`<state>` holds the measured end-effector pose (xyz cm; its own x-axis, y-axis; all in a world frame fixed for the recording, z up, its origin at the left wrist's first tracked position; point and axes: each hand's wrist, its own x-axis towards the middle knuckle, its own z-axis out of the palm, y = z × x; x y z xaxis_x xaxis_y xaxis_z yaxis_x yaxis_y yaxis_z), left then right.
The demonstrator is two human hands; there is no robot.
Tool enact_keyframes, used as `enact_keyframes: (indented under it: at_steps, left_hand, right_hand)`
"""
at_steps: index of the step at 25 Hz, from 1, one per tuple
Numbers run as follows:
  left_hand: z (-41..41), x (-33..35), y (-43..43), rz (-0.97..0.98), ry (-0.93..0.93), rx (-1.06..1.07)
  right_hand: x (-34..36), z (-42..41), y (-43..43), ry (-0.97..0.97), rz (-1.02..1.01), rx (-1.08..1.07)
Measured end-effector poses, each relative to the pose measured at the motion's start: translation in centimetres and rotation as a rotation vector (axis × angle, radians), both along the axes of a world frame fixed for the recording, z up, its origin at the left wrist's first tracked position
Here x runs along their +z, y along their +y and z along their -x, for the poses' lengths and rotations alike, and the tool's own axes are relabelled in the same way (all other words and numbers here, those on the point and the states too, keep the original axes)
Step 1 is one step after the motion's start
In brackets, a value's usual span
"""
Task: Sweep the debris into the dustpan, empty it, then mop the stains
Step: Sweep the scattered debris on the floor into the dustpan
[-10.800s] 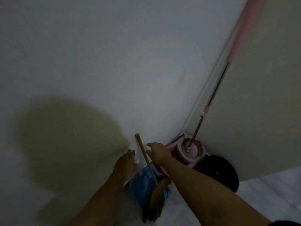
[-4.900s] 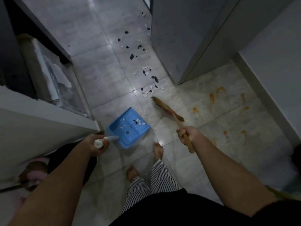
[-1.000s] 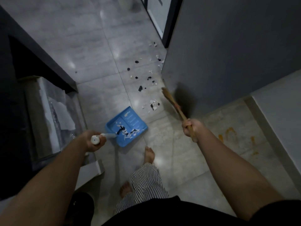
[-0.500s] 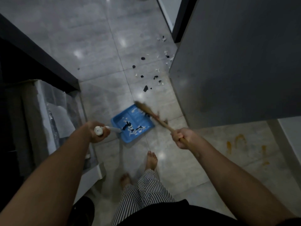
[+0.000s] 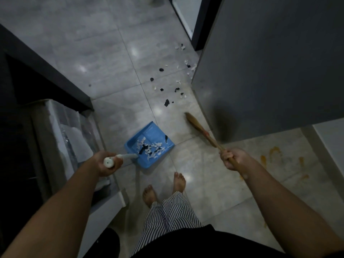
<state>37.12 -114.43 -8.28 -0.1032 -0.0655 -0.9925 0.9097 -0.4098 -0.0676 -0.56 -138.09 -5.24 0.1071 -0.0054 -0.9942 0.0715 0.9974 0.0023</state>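
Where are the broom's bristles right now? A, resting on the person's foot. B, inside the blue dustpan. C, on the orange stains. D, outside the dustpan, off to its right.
D: the bristles of the wooden-handled straw broom, gripped by the right hand, sit clear of the blue plastic dustpan, off its right edge and short of the loose black and white scraps.

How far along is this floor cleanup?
Partly done: black and white scraps already lie in the blue dustpan. In hand: the left hand grips its handle, the right hand the broom. Left: scattered debris ahead, emptying, and the orange stains.
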Motion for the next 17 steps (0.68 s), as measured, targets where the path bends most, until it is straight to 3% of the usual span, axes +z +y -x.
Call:
enact_keyframes:
  at_steps: [5, 10, 17]
  left_hand:
    - [-0.2, -0.4, 0.5, -0.023, -0.031, -0.019]
    - [0.1, -0.7, 2.0, -0.007, -0.020, 0.000]
    - [-0.1, 0.5, 4.2, 0.053, -0.004, 0.113]
  right_hand:
    - [-1.3, -4.2, 7.6, -0.066, -0.117, 0.128]
    - [2.1, -3.4, 10.2, -0.130, -0.165, 0.254]
    - [5.5, -2.4, 7.6, -0.091, -0.066, 0.108]
